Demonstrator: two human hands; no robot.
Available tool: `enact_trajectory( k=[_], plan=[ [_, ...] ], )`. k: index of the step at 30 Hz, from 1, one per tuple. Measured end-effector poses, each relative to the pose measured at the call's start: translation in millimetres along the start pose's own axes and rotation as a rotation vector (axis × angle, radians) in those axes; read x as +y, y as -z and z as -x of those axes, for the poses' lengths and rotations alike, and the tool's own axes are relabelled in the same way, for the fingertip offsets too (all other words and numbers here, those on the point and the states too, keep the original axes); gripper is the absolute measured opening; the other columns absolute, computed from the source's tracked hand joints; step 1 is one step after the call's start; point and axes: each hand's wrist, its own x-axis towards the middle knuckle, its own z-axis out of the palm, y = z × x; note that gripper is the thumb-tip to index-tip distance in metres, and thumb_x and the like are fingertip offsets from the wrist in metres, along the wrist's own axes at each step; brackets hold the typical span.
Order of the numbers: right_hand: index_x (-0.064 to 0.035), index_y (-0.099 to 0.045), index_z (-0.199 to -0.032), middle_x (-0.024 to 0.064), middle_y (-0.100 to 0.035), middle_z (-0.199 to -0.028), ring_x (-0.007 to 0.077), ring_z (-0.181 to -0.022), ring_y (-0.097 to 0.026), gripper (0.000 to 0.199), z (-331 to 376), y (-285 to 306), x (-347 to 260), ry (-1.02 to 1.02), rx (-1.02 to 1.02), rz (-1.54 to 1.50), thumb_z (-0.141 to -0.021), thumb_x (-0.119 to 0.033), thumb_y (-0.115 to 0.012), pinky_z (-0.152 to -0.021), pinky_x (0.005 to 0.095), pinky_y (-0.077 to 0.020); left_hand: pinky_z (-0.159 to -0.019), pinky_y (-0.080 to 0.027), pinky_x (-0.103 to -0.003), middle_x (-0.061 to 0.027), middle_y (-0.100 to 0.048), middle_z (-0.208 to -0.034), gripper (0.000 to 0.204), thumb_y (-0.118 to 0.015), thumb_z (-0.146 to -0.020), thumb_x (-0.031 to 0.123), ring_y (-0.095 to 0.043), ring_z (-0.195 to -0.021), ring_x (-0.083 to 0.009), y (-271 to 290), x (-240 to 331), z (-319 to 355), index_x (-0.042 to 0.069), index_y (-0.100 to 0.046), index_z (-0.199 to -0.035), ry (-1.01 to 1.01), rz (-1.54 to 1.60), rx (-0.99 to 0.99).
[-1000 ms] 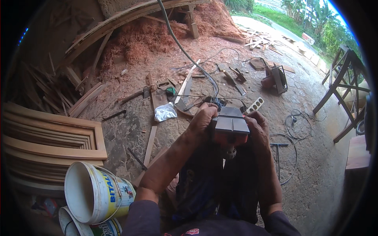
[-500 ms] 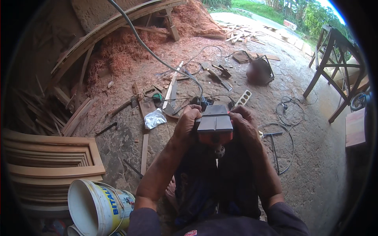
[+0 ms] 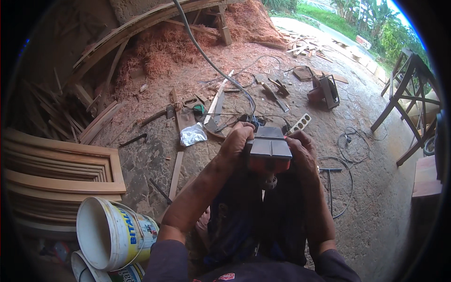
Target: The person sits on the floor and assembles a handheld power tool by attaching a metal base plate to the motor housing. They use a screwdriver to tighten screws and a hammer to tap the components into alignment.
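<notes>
Both hands (image 3: pixel 270 148) clasp planer (image 3: pixel 270 150) (between fingers)

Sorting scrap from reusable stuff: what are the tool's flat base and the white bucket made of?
The flat base of the tool held in both hands looks like dull grey metal, with a machined groove. The white bucket looks like glossy plastic with a thin wire handle.

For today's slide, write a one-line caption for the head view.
Both hands, left hand and right hand, grip a grey-soled power tool above a sawdust-strewn workshop floor.
</notes>
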Motion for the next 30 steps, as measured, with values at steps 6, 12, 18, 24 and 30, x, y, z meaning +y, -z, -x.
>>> enact_trajectory(
  k=[6,12,18,24,30],
  plan=[
    [-0.0027,-0.065,-0.083,-0.0036,-0.058,-0.072,0.0032,-0.068,-0.053,0.013,-1.8,1.0,6.0,0.021,0.022,0.023,-0.092,-0.012,-0.065,-0.061,0.023,-0.0439,-0.069,-0.048,-0.026,-0.0074,-0.052,-0.095,0.035,-0.053,-0.078,0.006,-0.051,-0.08,-0.0136,-7.9,4.1,6.9,0.001,-0.052,-0.112,-0.032,-0.07,0.045],
    [-0.0033,-0.064,-0.083,-0.004,-0.057,-0.074,0.0031,-0.068,-0.051,0.012,-2.9,3.6,7.9,0.033,0.019,0.043,-0.091,-0.012,-0.065,-0.061,0.023,-0.0427,-0.081,-0.045,-0.021,-0.0089,-0.048,-0.109,0.026,-0.051,-0.078,0.0,-0.051,-0.089,-0.0112,-10.7,9.1,8.3,-0.003,-0.054,-0.104,-0.039,-0.144,0.043],
    [-0.0033,-0.064,-0.084,-0.0045,-0.056,-0.073,0.0029,-0.069,-0.05,0.012,-0.4,-1.0,1.2,0.027,0.014,0.033,-0.092,-0.012,-0.065,-0.062,0.0227,-0.0422,-0.073,-0.047,-0.022,-0.0091,-0.051,-0.1,0.035,-0.051,-0.078,0.0,-0.052,-0.082,-0.0113,-9.8,10.4,8.8,-0.002,-0.051,-0.113,0.016,-0.055,0.032],
    [-0.004,-0.064,-0.083,-0.0049,-0.056,-0.074,0.0024,-0.069,-0.05,0.012,0.7,-0.4,1.4,-0.019,0.03,0.02,-0.093,-0.012,-0.064,-0.062,0.0221,-0.0419,-0.063,-0.046,-0.022,-0.0059,-0.051,-0.088,0.039,-0.053,-0.077,0.001,-0.051,-0.072,-0.0111,-9.4,4.7,6.4,0.001,-0.049,-0.115,-0.005,-0.014,0.057],
    [-0.0047,-0.063,-0.083,-0.005,-0.055,-0.074,0.0022,-0.068,-0.049,0.012,2.7,-5.5,-4.5,-0.032,0.02,-0.023,-0.094,-0.011,-0.062,-0.061,0.0226,-0.0413,-0.07,-0.046,-0.024,-0.0058,-0.05,-0.092,0.028,-0.052,-0.08,0.005,-0.049,-0.081,-0.012,-8.1,0.6,8.3,0.002,-0.051,-0.108,-0.051,-0.004,0.049]
  ],
)
